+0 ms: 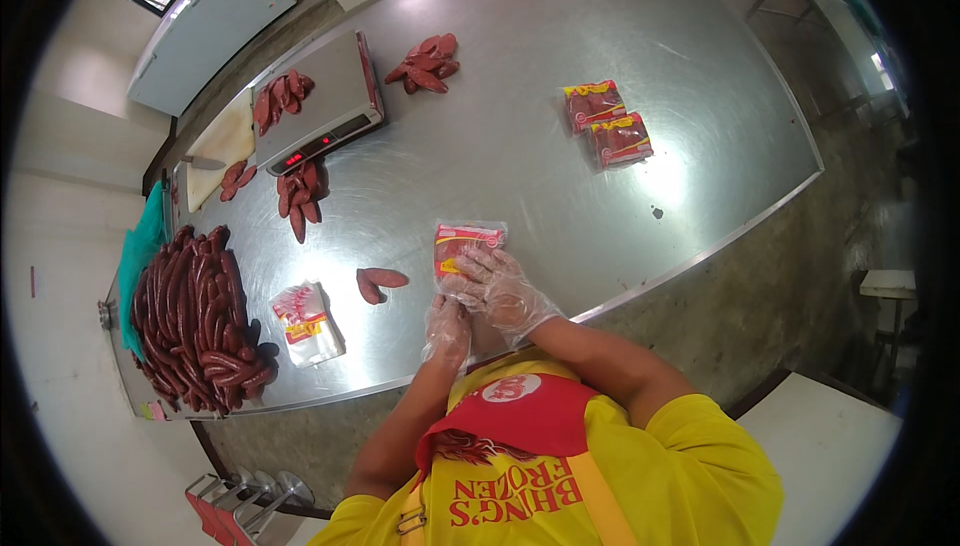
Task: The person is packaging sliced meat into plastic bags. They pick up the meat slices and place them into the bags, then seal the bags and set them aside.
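Observation:
A clear plastic packet of sausages with red and yellow print [470, 240] lies on the steel table in front of me. My right hand [504, 292], in a clear disposable glove, rests flat across its near half with the fingers spread. At the near left corner of the packet, my gloved left hand [448, 324] pinches the edge; its fingertips are partly covered by the right hand. Two loose sausage pieces [381, 283] lie to the left. Beyond them is a stack of flat printed plastic bags [306, 323].
A large heap of sausage links [196, 317] fills the table's left end beside green cloth or plastic [142, 246]. Cut pieces lie on and around a digital scale [322, 107]. A knife [204, 162] rests on a cutting board [221, 144]. Two filled packets [621, 142] sit right.

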A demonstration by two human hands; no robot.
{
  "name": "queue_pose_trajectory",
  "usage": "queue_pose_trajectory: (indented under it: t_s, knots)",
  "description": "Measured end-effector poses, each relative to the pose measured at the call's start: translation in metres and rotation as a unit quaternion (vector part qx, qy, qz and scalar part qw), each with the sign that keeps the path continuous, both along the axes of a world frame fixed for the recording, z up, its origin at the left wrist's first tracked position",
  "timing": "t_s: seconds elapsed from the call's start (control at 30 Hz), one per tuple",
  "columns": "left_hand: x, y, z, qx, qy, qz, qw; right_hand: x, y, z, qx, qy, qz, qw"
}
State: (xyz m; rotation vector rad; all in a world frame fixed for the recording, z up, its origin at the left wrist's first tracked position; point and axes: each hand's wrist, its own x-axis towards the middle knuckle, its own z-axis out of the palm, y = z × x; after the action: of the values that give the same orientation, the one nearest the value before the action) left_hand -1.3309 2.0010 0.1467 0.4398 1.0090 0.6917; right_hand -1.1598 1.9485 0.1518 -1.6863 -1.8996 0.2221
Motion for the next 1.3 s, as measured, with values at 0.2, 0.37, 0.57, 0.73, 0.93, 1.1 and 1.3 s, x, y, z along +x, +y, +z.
queue_pose_trajectory:
  t_s: [0.2,0.37,0.57,0.73,0.93,1.1,1.3]
  knots:
    - [0.015,0.022,-0.023,-0.047,0.049,0.010,0.998,0.004,0.002,-0.002,-0.021,0.014,0.007,1.000]
    - [-0.028,0.045,-0.024,0.089,0.178,-0.206,0.958,0.001,0.003,0.000,0.001,-0.015,-0.003,1.000]
    - [-0.097,0.124,0.041,0.597,0.470,-0.272,0.591,-0.006,0.005,-0.002,0.040,0.013,-0.042,0.998]
    - [-0.092,0.152,0.079,0.479,0.647,-0.437,0.401,-0.011,-0.003,-0.001,-0.025,0.021,-0.122,0.992]
    - [-0.088,0.145,0.072,0.414,0.583,-0.531,0.454,-0.013,-0.002,0.002,0.098,0.020,-0.142,0.985]
    - [-0.107,0.084,0.051,0.206,0.315,-0.547,0.748,-0.009,-0.004,0.011,0.077,0.045,-0.131,0.987]
    - [-0.086,0.014,0.057,0.049,0.169,-0.365,0.914,-0.003,-0.006,0.022,0.038,0.113,-0.103,0.987]
